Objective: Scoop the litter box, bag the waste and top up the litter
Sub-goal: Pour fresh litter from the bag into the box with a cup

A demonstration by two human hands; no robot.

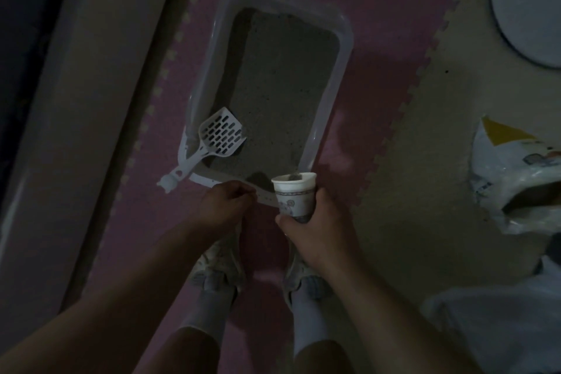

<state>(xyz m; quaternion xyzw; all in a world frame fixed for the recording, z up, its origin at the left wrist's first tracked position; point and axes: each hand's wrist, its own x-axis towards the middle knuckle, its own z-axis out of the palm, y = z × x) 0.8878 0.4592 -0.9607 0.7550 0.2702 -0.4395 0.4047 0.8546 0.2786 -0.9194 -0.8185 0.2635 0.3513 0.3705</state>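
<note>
1. Running down the far left is a pale baseboard strip [91, 106], bordering the pink foam mat [379, 24] on the floor.
2. A white slotted scoop [212, 140] rests propped on the near-left corner of the litter box [341, 70], its head over the grey litter [282, 79] and its handle sticking out past the rim.
3. The left hand [226, 208] hangs loosely curled at the box's near rim; whether it pinches anything cannot be told in the dim light.
4. The right hand [312, 231] is wrapped around the lower part of a patterned paper cup [294, 196], held just over the near-right corner of the box, with grey litter visible at its mouth.
5. Two sneakered feet with white socks stand on the mat below the hands.
6. Farther right, on the beige mat [425, 191], lies an opened white litter bag [516, 173] with a yellow patch.
</note>
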